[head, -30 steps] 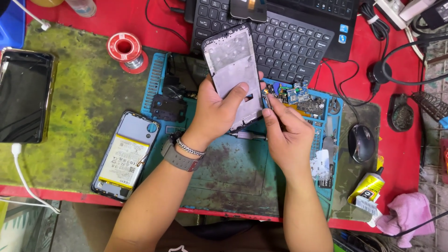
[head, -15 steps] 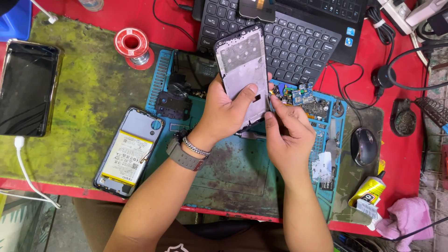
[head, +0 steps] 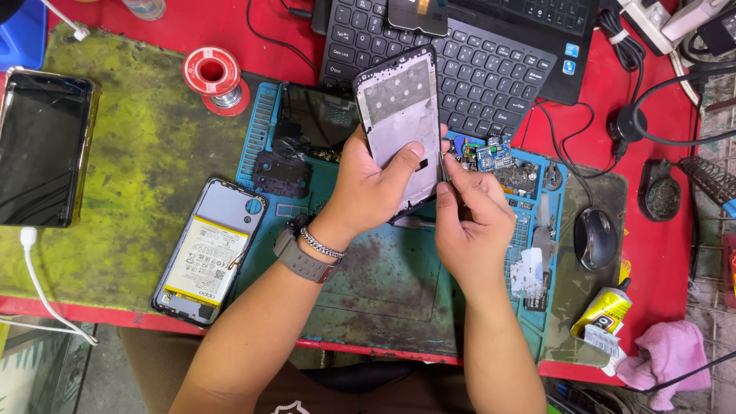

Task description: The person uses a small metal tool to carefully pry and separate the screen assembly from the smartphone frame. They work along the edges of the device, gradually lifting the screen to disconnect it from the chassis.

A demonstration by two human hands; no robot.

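While we look down from the head camera, our left hand (head: pixel 368 192) grips a phone frame (head: pixel 400 123) at centre frame, fingers wrapped round its lower half, tilted above the blue work mat (head: pixel 383 284). Our right hand (head: pixel 471 222) pinches its right edge. An opened phone (head: pixel 205 249) lies lower left.

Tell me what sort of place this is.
Most likely a phone repair bench: the left hand holds a bare phone frame, an opened phone with its battery exposed lies beside the blue work mat, and a solder spool stands nearby.
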